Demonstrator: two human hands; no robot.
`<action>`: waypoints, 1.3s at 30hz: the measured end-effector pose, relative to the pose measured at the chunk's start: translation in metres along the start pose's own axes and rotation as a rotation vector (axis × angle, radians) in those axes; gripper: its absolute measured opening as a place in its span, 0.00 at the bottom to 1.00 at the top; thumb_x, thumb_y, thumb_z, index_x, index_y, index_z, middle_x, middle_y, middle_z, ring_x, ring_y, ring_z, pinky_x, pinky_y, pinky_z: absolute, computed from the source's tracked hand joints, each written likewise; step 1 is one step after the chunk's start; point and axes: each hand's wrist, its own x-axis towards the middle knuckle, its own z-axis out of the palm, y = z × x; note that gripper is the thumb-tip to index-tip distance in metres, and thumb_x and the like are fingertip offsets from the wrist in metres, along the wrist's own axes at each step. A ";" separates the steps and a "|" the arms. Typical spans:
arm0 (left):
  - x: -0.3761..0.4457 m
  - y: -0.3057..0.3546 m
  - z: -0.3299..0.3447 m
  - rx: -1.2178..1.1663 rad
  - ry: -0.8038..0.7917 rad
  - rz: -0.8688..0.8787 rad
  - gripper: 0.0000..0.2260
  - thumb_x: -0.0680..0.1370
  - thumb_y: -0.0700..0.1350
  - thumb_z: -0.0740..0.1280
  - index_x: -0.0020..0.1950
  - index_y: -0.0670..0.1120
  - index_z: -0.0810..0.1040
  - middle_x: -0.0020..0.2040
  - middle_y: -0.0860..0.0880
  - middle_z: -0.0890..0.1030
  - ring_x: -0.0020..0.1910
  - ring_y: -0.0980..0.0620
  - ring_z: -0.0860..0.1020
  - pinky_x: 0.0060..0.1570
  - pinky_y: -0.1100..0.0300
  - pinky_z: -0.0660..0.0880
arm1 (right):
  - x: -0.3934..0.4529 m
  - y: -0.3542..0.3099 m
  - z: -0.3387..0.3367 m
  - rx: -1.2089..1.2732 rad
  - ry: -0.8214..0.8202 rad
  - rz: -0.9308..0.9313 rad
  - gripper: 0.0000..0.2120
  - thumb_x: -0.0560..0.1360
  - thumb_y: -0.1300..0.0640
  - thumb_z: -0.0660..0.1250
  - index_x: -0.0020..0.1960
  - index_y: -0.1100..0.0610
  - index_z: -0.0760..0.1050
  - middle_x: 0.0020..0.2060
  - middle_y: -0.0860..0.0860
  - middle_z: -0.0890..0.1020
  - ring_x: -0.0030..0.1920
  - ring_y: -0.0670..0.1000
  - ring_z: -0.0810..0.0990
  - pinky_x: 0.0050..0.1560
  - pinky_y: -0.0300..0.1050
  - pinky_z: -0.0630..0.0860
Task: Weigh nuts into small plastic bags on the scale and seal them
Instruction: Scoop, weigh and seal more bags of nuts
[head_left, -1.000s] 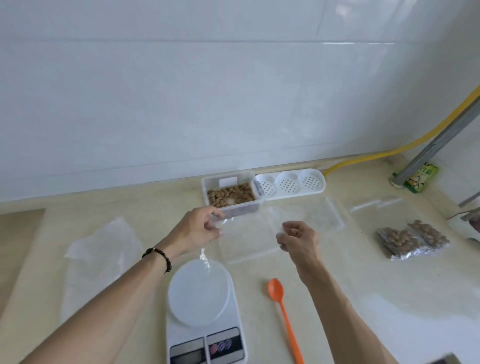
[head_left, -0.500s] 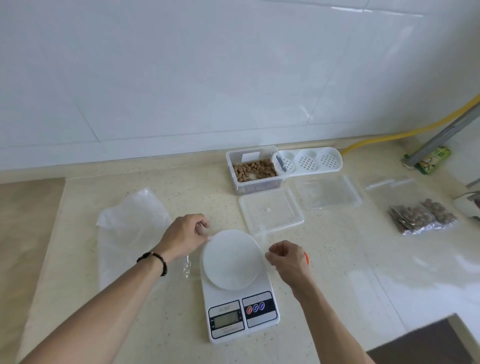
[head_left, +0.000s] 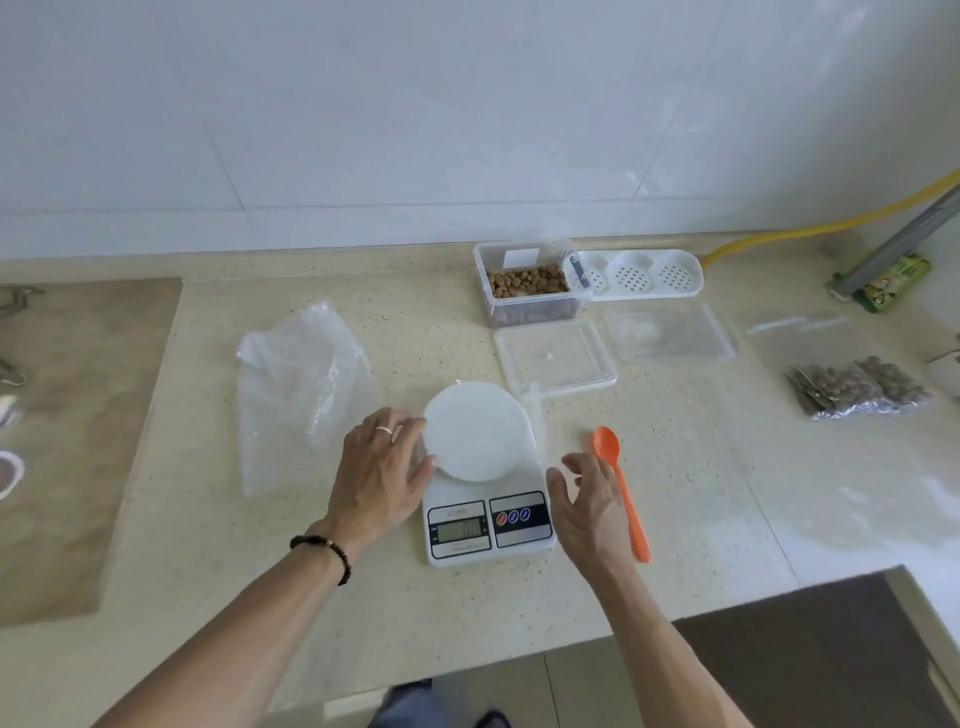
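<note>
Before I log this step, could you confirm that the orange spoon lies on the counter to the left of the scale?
Not quite: the head view shows the orange spoon lying on the counter to the right of the scale, beside the right hand.

Both hands open, left hand (head_left: 379, 475) flat, right hand (head_left: 589, 506) hovering

Soft, even daylight is filling the scene, casting only faint shadows. Glare is washing out the countertop (head_left: 857, 499) at right. Wide-angle distortion is bending the edges, and fine detail is looking slightly soft.
</note>
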 end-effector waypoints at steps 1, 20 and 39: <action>-0.013 0.005 0.003 0.005 0.000 0.011 0.19 0.76 0.52 0.68 0.62 0.43 0.74 0.57 0.45 0.76 0.60 0.43 0.73 0.57 0.46 0.74 | -0.008 0.003 0.002 -0.044 0.015 -0.075 0.13 0.79 0.52 0.64 0.59 0.59 0.75 0.53 0.53 0.80 0.53 0.55 0.75 0.52 0.50 0.73; -0.095 0.029 0.052 0.008 -0.315 -0.146 0.54 0.70 0.71 0.64 0.78 0.45 0.36 0.80 0.45 0.43 0.78 0.48 0.41 0.76 0.44 0.41 | -0.068 0.027 0.016 -0.574 -0.369 -0.238 0.32 0.81 0.39 0.50 0.80 0.46 0.42 0.79 0.55 0.48 0.75 0.58 0.56 0.70 0.55 0.60; -0.097 0.030 0.050 -0.017 -0.337 -0.158 0.54 0.70 0.72 0.63 0.77 0.46 0.33 0.80 0.47 0.42 0.78 0.49 0.39 0.75 0.45 0.38 | -0.073 0.031 0.025 -0.548 -0.313 -0.216 0.32 0.81 0.38 0.53 0.80 0.45 0.46 0.78 0.57 0.54 0.76 0.59 0.56 0.70 0.58 0.59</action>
